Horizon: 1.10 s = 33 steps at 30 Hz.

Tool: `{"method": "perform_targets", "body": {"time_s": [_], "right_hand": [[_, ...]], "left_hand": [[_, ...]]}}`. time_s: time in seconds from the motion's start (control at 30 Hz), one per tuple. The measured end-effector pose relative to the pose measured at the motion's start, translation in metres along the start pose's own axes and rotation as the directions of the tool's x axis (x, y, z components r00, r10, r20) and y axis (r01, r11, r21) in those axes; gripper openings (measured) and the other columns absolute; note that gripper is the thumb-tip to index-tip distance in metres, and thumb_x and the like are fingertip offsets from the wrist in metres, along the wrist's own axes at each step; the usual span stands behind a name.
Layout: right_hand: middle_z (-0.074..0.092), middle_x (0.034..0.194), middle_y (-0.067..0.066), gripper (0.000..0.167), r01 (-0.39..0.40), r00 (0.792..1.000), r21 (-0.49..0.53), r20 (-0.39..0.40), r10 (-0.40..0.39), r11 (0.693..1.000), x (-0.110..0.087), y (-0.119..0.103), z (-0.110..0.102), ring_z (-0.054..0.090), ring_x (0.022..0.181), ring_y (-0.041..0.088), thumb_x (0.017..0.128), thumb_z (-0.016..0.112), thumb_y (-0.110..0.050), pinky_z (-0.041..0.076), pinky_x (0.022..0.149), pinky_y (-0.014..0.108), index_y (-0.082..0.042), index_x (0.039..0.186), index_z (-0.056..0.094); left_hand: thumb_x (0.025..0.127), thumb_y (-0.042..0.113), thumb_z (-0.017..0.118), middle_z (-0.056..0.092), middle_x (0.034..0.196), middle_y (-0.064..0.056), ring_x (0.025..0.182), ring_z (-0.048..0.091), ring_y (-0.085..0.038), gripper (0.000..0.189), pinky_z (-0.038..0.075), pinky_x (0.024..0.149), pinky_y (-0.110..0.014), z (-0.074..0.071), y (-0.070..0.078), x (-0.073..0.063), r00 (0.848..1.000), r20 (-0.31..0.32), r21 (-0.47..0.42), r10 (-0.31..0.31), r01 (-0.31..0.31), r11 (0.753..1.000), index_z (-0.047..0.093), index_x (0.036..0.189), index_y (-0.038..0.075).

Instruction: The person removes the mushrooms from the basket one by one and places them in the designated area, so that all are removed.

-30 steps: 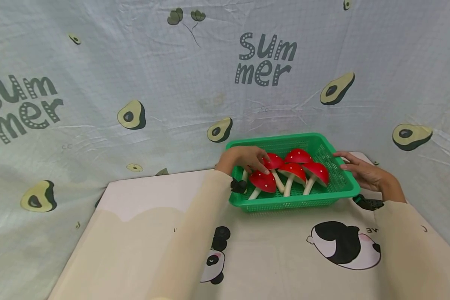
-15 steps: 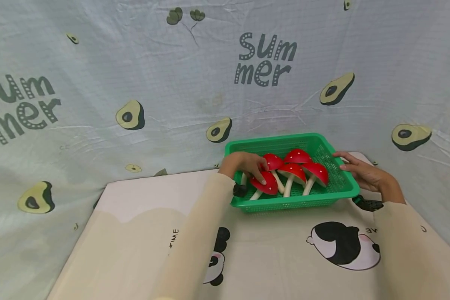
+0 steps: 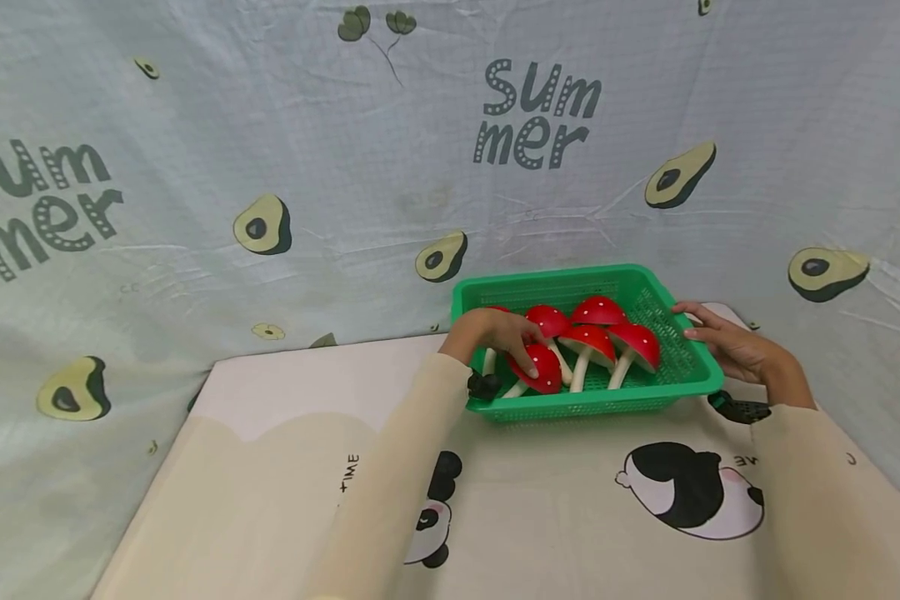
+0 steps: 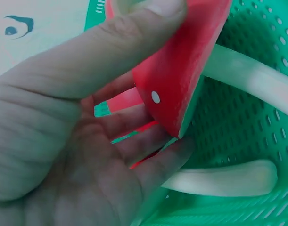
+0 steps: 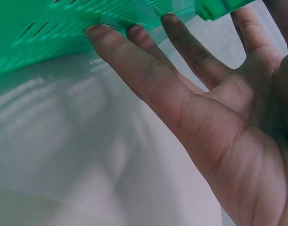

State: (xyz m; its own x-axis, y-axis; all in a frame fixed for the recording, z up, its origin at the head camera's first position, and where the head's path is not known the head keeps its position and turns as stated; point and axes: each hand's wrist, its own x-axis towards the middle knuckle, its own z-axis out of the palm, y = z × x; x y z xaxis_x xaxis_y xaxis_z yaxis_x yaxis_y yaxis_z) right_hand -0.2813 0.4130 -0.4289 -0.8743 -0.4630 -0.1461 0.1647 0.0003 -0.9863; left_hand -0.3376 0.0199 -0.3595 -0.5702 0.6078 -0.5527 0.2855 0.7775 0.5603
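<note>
A toy mushroom (image 3: 543,371) with a red, white-dotted cap lies at the front left inside a green plastic basket (image 3: 585,403). My left hand (image 3: 498,331) grips its cap, thumb on one side and fingers round the other, as the left wrist view shows with the cap (image 4: 169,80) close up. Part of another pale stem (image 4: 224,180) runs under the fingertips. At the basket's right end, my right hand (image 3: 727,346) rests fingertips on the rim and outer wall, its fingers (image 5: 139,70) mostly straight in the right wrist view.
Several more red toy mushrooms (image 3: 588,343) lie in the basket to the right of and behind the gripped one. The basket stands on a table with a panda-printed cover (image 3: 540,500). A patterned cloth (image 3: 345,167) hangs right behind it.
My left hand has lowered onto the front-left mushroom, taken hold of its cap and shifted it slightly right. A red cap behind that wrist now shows. My right hand stays at the rim.
</note>
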Motion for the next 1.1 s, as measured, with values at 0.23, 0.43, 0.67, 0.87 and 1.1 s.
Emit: {"method": "perform_targets", "body": {"time_s": [0.23, 0.43, 0.67, 0.87, 1.1], "right_hand": [[0.051, 0.127, -0.002, 0.034, 0.01, 1.0, 0.016, 0.018, -0.01, 1.0, -0.002, 0.0, -0.001, 0.07, 0.102, 0.023, 0.109, 0.038, -0.008, 0.061, 0.082, 0.046, -0.031, 0.135, 0.04], [0.051, 0.126, -0.003, 0.033, 0.01, 1.0, -0.004, -0.007, -0.01, 1.0, -0.003, 0.0, -0.003, 0.07, 0.101, 0.023, 0.109, 0.038, -0.009, 0.061, 0.081, 0.045, -0.032, 0.134, 0.04], [0.049, 0.128, -0.001, 0.034, 0.019, 1.0, -0.002, 0.009, -0.019, 1.0, -0.001, 0.001, -0.002, 0.07, 0.101, 0.024, 0.109, 0.037, -0.009, 0.061, 0.081, 0.046, -0.031, 0.135, 0.039], [0.049, 0.127, -0.001, 0.032, 0.019, 1.0, -0.001, 0.009, -0.019, 1.0, -0.001, 0.004, -0.001, 0.07, 0.101, 0.025, 0.109, 0.037, -0.01, 0.061, 0.081, 0.047, -0.031, 0.134, 0.039], [0.053, 0.124, 0.0, 0.034, 0.036, 0.999, 0.044, 0.024, -0.037, 0.998, -0.003, 0.006, -0.002, 0.071, 0.1, 0.024, 0.11, 0.035, -0.009, 0.061, 0.08, 0.046, -0.032, 0.134, 0.04]], "left_hand": [[0.083, 0.033, 0.085, 0.046, 0.144, -0.004, 0.135, 0.037, -0.022, 0.072, 0.05, 0.104, -0.039, 0.004, 0.002, 0.002, 1.0, -0.009, 0.035, 0.021, -0.02, 0.999, 0.05, 0.145, 0.02], [0.084, 0.031, 0.084, 0.046, 0.142, -0.003, 0.133, 0.038, -0.021, 0.07, 0.05, 0.103, -0.038, 0.003, 0.003, 0.004, 0.999, -0.009, 0.046, 0.043, -0.043, 0.998, 0.049, 0.144, 0.019], [0.088, 0.028, 0.08, 0.043, 0.146, -0.004, 0.135, 0.036, -0.024, 0.066, 0.051, 0.102, -0.041, 0.001, 0.003, 0.004, 0.996, 0.059, 0.032, 0.064, -0.066, 0.997, 0.05, 0.147, 0.025], [0.088, 0.033, 0.08, 0.048, 0.139, 0.001, 0.13, 0.039, -0.02, 0.057, 0.052, 0.101, -0.04, -0.002, 0.006, 0.002, 0.995, 0.044, 0.122, 0.087, -0.092, 0.988, 0.056, 0.139, 0.025], [0.088, 0.032, 0.079, 0.052, 0.135, 0.003, 0.125, 0.043, -0.017, 0.054, 0.053, 0.092, -0.03, -0.007, 0.015, -0.005, 0.993, 0.012, 0.233, 0.12, -0.119, 0.965, 0.057, 0.136, 0.024]]}}
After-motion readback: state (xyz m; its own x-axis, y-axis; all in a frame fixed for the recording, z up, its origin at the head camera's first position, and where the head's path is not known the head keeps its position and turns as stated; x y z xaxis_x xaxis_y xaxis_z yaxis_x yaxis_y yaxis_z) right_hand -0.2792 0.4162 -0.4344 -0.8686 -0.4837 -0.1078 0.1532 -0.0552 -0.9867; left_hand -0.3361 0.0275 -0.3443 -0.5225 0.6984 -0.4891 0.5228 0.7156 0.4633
